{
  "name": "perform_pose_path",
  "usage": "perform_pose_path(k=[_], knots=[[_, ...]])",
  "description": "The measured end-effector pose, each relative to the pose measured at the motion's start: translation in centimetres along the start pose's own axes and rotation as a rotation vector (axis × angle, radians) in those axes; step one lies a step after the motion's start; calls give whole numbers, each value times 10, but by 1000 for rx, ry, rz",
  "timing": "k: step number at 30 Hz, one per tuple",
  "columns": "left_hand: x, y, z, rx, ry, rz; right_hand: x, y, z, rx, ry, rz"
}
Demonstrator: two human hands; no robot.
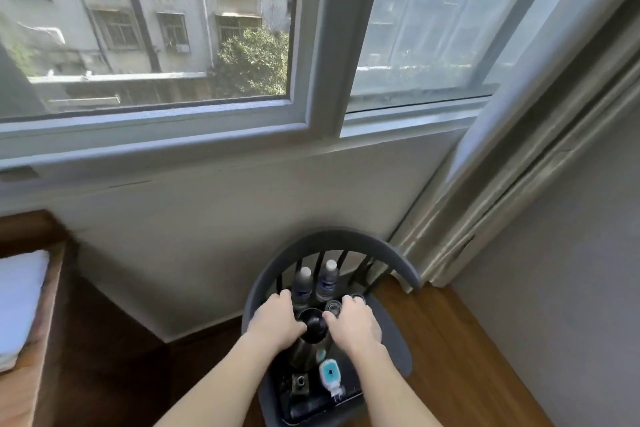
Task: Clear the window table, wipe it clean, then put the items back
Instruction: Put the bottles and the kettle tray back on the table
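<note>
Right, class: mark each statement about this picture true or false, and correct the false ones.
1. Two water bottles stand at the back of the chair seat. True.
2. Both hands are at the dark kettle. True.
3. The bottles lie on their sides. False: they stand upright.
4. The white and blue plug-in device sits behind the bottles. False: it lies nearer the camera, in front of the kettle.
5. The chair stands below the window. True.

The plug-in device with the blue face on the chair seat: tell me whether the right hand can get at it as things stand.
Probably yes. The plug-in device lies uncovered just beside the right forearm, nothing on top of it. But the right hand is on the kettle and must let go first.
</note>
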State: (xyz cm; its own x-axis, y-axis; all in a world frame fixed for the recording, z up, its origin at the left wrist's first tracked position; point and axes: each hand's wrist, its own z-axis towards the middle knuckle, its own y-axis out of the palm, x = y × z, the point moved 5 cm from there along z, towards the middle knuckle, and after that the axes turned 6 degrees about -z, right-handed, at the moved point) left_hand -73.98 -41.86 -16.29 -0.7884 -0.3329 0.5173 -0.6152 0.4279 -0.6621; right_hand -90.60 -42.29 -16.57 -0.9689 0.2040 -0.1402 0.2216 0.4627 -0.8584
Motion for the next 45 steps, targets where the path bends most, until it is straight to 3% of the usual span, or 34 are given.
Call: perform_pose_path(k=[13, 31, 39, 45], knots=[[-36, 86, 173, 48, -280, -224, 42, 81, 186, -34, 44, 93], [-46, 112, 250, 205, -140, -273, 21, 127, 259, 92, 103, 503], [-40, 108, 246, 233, -87, -215, 12, 118, 252, 94, 82, 490], [-19, 76, 213, 247, -65, -220, 3, 73, 228, 65, 88, 433]])
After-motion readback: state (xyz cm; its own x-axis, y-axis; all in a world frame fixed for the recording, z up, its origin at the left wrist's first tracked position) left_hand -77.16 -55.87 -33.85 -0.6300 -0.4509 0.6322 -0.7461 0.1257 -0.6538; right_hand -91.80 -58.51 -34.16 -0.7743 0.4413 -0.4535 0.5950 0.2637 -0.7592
